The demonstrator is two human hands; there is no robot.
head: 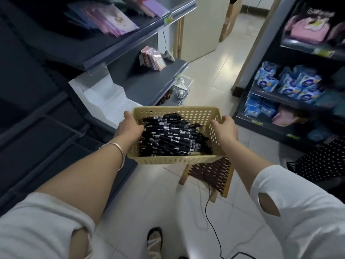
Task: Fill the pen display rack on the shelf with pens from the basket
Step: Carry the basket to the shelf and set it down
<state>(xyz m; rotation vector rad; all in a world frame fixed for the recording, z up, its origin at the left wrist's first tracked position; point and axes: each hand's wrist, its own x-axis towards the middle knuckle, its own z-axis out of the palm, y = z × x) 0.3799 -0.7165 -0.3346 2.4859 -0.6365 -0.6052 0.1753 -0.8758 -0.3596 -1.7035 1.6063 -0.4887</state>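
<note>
Nearest, a sandalled foot (154,240) stands on the tiled floor (149,202), beside a black cable (209,212) that trails towards a wooden stool (211,176) with a dark woven seat. Both forearms reach forward from white sleeves, and a thin bracelet (119,150) circles the left wrist. The left hand (130,126) curls its fingers over the left rim of the basket (177,159), and the right hand (225,128) grips the right rim likewise. This beige perforated basket is held between the hands, covers the stool's far part, and contains a heap of black pens (173,135). Their white labels are too small to read.

Just beyond the left hand, the white stepped pen display rack (104,96) sits on the dark shelf (149,86), under the overhanging edge of the upper shelf (130,40). Farther along the shelf stand pink packets (153,58). The upper shelf carries purple card packs (104,17) and a yellow edge tag (169,19) whose print is illegible.

Across the aisle, a black polka-dot item (321,161) lies low, and a second shelving unit (270,126) holds blue wrapped packs (289,81). Farthest stands a cardboard box (229,19).
</note>
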